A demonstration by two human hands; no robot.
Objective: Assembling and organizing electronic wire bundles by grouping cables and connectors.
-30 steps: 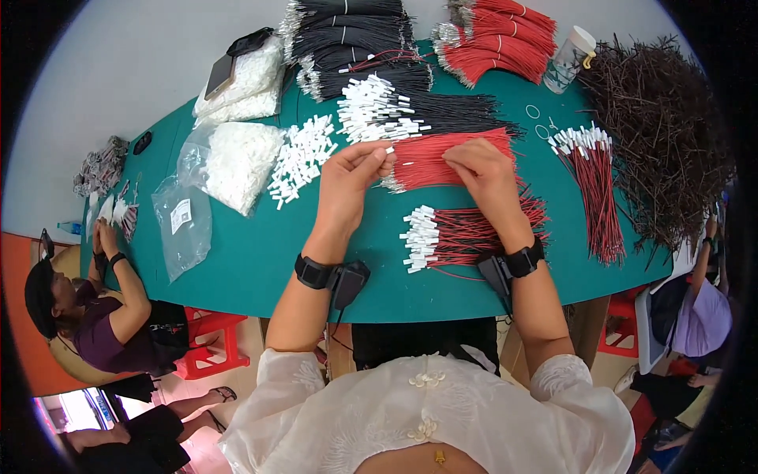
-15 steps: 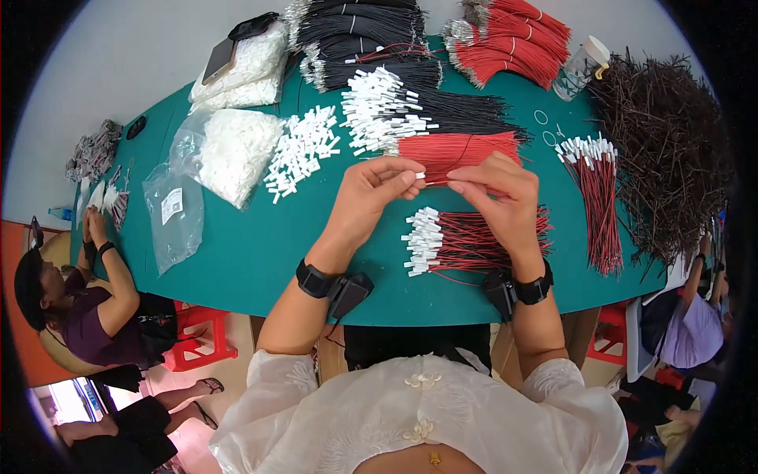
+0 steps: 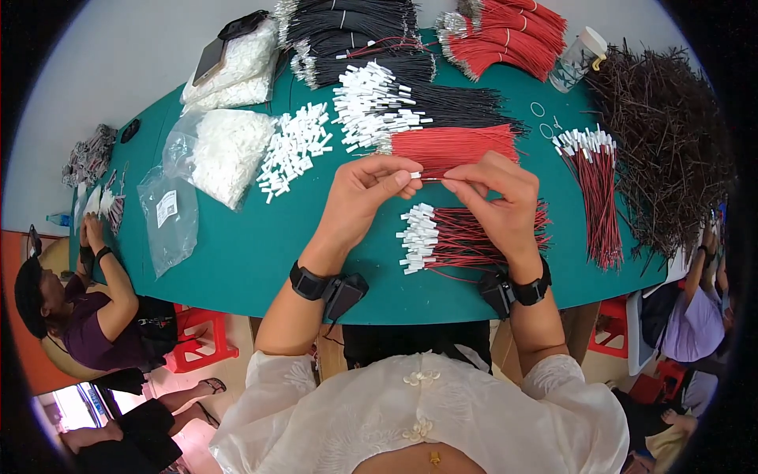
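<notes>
Centrally in frame, pinching a white connector housing (image 3: 415, 174) in the left hand (image 3: 358, 197) and, just rightward, a thin crosswise wire (image 3: 431, 180) in the right hand (image 3: 503, 202).

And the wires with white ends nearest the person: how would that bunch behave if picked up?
The bunch would probably flex: a strand at its near edge curves outward. It may splay or shed a few, as the visible part shows no tie. Its white ends look thicker than the wires themselves, so they could snag.
</notes>
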